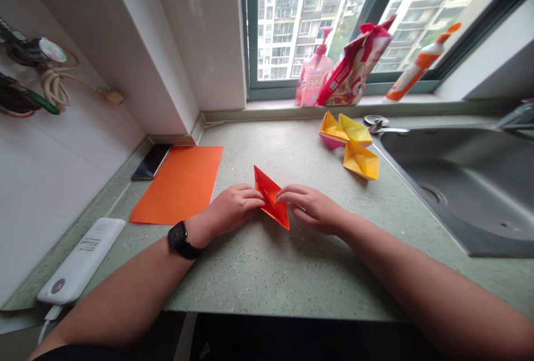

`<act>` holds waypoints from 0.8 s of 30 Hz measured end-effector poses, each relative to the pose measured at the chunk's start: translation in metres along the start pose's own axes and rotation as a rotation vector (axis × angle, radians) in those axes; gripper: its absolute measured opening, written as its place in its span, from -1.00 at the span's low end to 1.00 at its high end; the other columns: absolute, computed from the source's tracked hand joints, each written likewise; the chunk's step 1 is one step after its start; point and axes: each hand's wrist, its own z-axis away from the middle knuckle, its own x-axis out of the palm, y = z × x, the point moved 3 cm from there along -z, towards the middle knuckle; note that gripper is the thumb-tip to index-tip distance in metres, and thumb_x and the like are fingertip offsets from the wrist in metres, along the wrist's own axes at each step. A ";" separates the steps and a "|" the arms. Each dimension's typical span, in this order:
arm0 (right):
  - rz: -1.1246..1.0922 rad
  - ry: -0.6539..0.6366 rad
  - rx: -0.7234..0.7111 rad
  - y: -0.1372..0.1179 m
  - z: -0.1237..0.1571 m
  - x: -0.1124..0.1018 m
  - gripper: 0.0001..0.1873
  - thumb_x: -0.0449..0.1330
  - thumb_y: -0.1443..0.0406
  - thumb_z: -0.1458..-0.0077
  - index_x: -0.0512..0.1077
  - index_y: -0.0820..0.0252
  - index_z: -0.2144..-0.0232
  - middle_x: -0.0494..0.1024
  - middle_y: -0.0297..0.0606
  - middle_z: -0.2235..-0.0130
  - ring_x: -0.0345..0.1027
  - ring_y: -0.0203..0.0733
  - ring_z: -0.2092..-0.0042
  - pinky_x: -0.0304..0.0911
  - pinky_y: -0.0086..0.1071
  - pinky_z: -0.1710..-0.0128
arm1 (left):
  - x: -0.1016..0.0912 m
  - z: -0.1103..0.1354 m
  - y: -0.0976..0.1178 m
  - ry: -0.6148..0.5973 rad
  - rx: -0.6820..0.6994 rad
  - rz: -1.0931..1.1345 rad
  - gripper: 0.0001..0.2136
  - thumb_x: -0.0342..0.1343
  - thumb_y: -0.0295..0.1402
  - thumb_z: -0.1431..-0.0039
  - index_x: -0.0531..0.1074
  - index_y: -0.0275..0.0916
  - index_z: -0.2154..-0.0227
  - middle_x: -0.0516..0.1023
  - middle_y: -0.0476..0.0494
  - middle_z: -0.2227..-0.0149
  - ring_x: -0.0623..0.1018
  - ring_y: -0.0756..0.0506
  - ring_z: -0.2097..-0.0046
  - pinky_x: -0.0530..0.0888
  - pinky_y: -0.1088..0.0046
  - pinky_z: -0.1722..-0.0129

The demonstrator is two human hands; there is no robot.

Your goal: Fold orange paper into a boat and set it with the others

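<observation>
Between my two hands, over the middle of the counter, is a red-orange folded paper boat [269, 194], its long points running from upper left to lower right. My left hand [237, 205], with a black watch on the wrist, grips its left side with the fingers. On the opposite side, my right hand [311, 206] has its fingertips closed on the boat's inner edge. My thumbs are partly hidden. Left of my left hand lies a stack of orange paper sheets [179, 183]. Further back on the right sit a yellow-orange paper boat [361, 161] and two others beside it.
A steel sink [467, 183] is set in the counter [292, 277] at right. A phone [152, 162] touches the paper stack, and a white power bank [81, 261] with a cable lies at left. On the windowsill stand a pink pump bottle [314, 74], a red bag [354, 66] and an orange-white bottle [417, 69].
</observation>
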 end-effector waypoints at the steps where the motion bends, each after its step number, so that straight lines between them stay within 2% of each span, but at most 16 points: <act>1: 0.012 0.006 0.001 0.001 0.000 0.001 -0.53 0.08 0.54 -0.18 0.57 0.14 -0.03 0.68 -0.10 -0.02 0.59 -0.04 -0.02 0.53 -0.11 -0.05 | 0.000 0.000 0.001 0.001 0.007 -0.005 -0.77 0.14 -0.53 -0.47 0.63 -0.20 -0.03 0.72 -0.15 -0.10 0.66 -0.20 -0.04 0.59 0.15 -0.13; 3: 0.037 0.021 0.011 0.004 0.001 0.003 -0.48 0.08 0.57 -0.09 0.58 0.12 -0.01 0.69 -0.11 -0.03 0.60 -0.05 -0.02 0.54 -0.13 -0.04 | 0.001 -0.001 0.002 -0.004 0.004 -0.019 -0.76 0.12 -0.52 -0.49 0.61 -0.20 -0.07 0.71 -0.17 -0.12 0.65 -0.20 -0.05 0.60 0.15 -0.12; 7: 0.061 0.030 0.013 0.008 0.001 0.009 -0.45 0.09 0.58 -0.05 0.61 0.08 0.02 0.71 -0.15 -0.03 0.61 -0.04 -0.02 0.55 -0.13 -0.03 | 0.005 -0.004 0.006 -0.039 -0.042 -0.045 -0.74 0.14 -0.51 -0.47 0.60 -0.17 -0.10 0.68 -0.20 -0.14 0.64 -0.22 -0.08 0.60 0.12 -0.13; 11: 0.069 0.028 0.022 0.009 0.000 0.011 -0.51 0.14 0.56 -0.11 0.63 0.05 0.02 0.72 -0.18 -0.02 0.62 -0.05 0.00 0.56 -0.13 -0.02 | 0.005 -0.006 0.009 -0.056 -0.057 -0.061 -0.78 0.14 -0.50 -0.44 0.62 -0.20 -0.03 0.67 -0.25 -0.13 0.63 -0.25 -0.07 0.60 0.09 -0.11; 15: 0.055 0.024 0.042 0.012 0.000 0.012 -0.59 0.18 0.52 -0.18 0.64 0.03 0.05 0.73 -0.19 -0.01 0.62 -0.06 0.03 0.56 -0.11 0.00 | 0.001 -0.006 0.008 -0.040 -0.060 -0.050 -0.75 0.13 -0.49 -0.46 0.59 -0.20 -0.09 0.67 -0.24 -0.14 0.63 -0.24 -0.07 0.60 0.08 -0.12; 19: 0.044 0.046 0.045 0.017 -0.002 0.014 -0.61 0.21 0.52 -0.18 0.64 0.03 0.07 0.74 -0.22 0.02 0.64 -0.08 0.01 0.56 -0.15 -0.02 | 0.002 -0.007 0.005 -0.040 -0.063 -0.064 -0.76 0.13 -0.50 -0.45 0.60 -0.21 -0.06 0.67 -0.24 -0.14 0.64 -0.24 -0.07 0.60 0.08 -0.12; 24: 0.011 0.106 0.015 0.014 -0.002 0.008 -0.58 0.13 0.55 -0.17 0.62 0.04 0.09 0.72 -0.22 -0.02 0.64 -0.12 -0.01 0.56 -0.17 -0.04 | -0.003 -0.005 0.005 0.039 -0.057 -0.061 -0.75 0.15 -0.48 -0.47 0.59 -0.15 -0.10 0.67 -0.21 -0.13 0.66 -0.22 -0.06 0.62 0.11 -0.08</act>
